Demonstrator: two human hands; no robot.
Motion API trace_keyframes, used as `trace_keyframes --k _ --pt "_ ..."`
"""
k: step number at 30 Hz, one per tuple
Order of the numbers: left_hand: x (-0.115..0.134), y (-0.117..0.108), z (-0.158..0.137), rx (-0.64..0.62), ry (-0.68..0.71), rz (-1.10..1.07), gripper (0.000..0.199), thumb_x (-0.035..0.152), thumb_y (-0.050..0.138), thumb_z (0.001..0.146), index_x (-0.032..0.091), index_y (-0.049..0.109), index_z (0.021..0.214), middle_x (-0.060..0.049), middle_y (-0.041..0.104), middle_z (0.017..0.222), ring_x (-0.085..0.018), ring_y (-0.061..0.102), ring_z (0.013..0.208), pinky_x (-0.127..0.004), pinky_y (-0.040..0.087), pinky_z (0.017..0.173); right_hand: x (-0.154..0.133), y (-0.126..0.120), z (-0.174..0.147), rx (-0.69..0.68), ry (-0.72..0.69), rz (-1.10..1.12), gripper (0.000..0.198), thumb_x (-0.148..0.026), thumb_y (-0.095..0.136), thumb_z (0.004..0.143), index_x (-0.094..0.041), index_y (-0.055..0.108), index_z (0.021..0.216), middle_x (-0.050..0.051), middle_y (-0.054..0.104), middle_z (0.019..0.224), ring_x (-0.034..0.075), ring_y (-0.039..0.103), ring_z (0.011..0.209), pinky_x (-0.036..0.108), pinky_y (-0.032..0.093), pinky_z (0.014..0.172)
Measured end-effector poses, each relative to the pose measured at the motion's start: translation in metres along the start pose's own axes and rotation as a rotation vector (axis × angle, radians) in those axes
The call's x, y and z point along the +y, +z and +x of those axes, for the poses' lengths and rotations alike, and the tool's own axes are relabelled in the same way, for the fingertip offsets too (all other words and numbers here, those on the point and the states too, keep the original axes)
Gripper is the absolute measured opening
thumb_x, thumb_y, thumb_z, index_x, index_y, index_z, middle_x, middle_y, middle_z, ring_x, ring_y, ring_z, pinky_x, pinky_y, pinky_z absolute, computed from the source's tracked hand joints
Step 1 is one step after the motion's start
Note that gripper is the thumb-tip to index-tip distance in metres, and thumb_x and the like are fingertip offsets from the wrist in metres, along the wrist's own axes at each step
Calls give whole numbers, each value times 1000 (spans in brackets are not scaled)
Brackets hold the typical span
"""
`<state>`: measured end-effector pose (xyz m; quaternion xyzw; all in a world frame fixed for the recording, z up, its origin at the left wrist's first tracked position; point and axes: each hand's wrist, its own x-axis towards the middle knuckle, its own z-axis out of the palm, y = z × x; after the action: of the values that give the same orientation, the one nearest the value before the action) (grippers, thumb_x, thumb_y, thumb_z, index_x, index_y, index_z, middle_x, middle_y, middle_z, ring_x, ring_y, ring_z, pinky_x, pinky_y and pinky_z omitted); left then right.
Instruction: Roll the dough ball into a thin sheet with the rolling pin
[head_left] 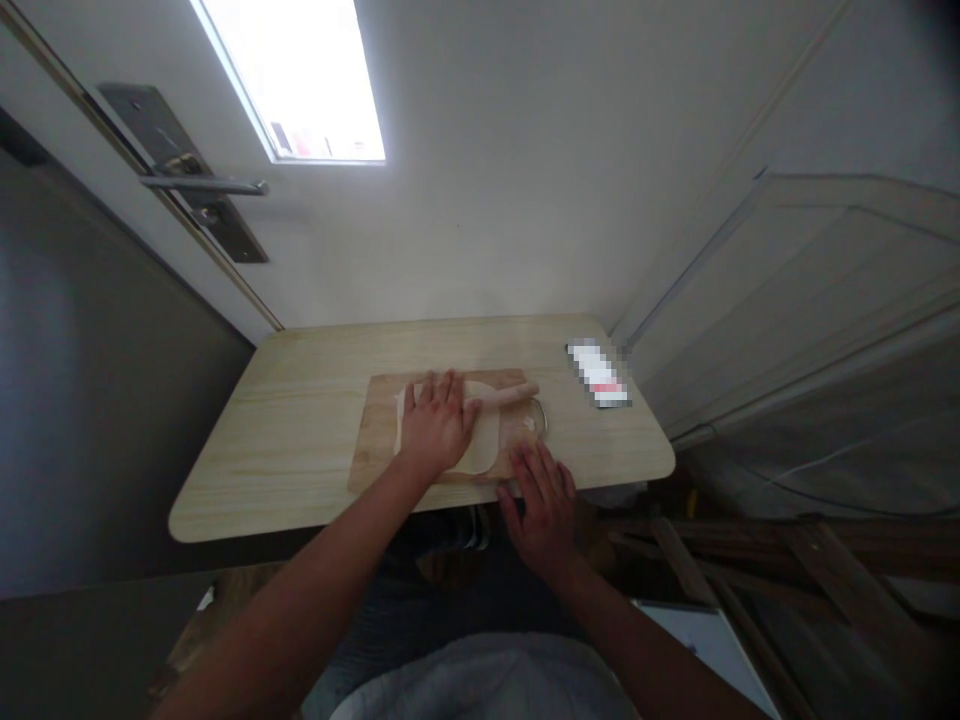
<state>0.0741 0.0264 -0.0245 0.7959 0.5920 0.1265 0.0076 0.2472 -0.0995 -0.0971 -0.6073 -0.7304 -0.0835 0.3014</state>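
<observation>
A wooden cutting board [364, 450] lies on the table, with a pale, flat sheet of dough [484, 445] spread over it. Across the back of the dough rests a light rolling pin [517, 393], its right end sticking out. My left hand [435, 420] lies palm down on the dough with its fingers stretched and apart; the pin's left part is not visible beside it. At the board's front right corner is my right hand [541, 500], palm down, fingers extended over the table's edge. A curved metal ring [543, 418] shows at the board's right side.
The light wood-grain table [262, 430] stands against a white door [487, 220] with a metal handle [206, 185]. A phone [598, 373] lies at the table's back right. Wooden slats [750, 545] and a white-topped object [705, 645] are below on the right.
</observation>
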Motion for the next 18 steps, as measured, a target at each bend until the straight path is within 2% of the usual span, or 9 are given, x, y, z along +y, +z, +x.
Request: trace_keyframes --k 5,9,13,18 --pt "-24 0 51 -69 -37 11 61 59 21 101 29 48 148 -9 40 160 -36 31 148 -66 19 117 -5 0 0 3 28 -8 46 -35 49 100 -19 51 143 13 57 146 29 40 145 50 28 117" --pt "-39 -4 74 -97 -23 12 58 55 22 101 29 48 147 -12 41 159 -36 33 146 -68 23 113 -10 -3 1 -23 45 -10 46 -34 48 101 -17 51 143 13 54 149 29 37 147 53 26 118" --pt "-41 -6 76 -108 23 27 54 51 22 102 32 50 143 -13 47 154 -36 38 142 -68 28 109 -16 -10 2 -62 61 -3 47 -32 46 101 -17 49 145 13 52 151 28 34 149 52 28 118" --pt "-26 -7 63 -20 32 29 61 62 28 99 24 58 136 -14 52 149 -34 43 138 -58 29 112 -34 -22 -6 -123 81 15 52 -34 50 98 -16 48 147 13 46 155 31 32 150 54 26 119"
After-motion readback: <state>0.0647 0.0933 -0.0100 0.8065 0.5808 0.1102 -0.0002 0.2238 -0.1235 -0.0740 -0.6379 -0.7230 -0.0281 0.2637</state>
